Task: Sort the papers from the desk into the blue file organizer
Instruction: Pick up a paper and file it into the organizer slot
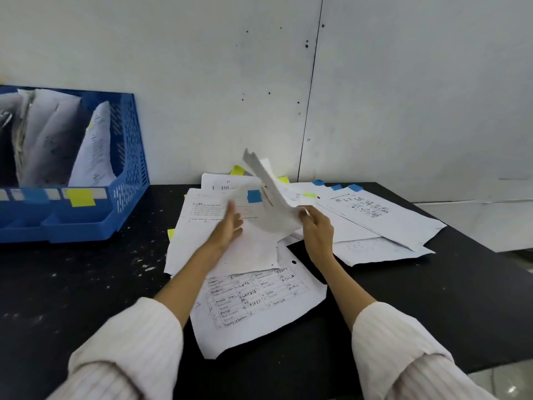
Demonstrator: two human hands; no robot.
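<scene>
Nearest the front edge of the black, paint-flecked table (86,284), two forearms in cream ribbed sleeves (403,350) are seen reaching forward. Between them a white sheet printed with a handwritten grid (259,301) lies flat, a punched hole showing near its upper corner. Beyond it, the left hand (229,226) is laid with straight, relaxed fingers on a large blank white sheet (245,252); nothing is gripped by it. The right hand (315,226) is closed around the lower edge of a curled white sheet (274,203), which is lifted up off the heap, tilted, with a blue sticky tab (254,196) just beside it. Further back, loose white papers with yellow and blue tabs (372,215) are spread toward the table's rear and right edges. At the rear left corner the blue perforated plastic file organizer (127,157) stands against the white wall (202,67), with papers upright in its compartments and a yellow label (82,197) on its front.
</scene>
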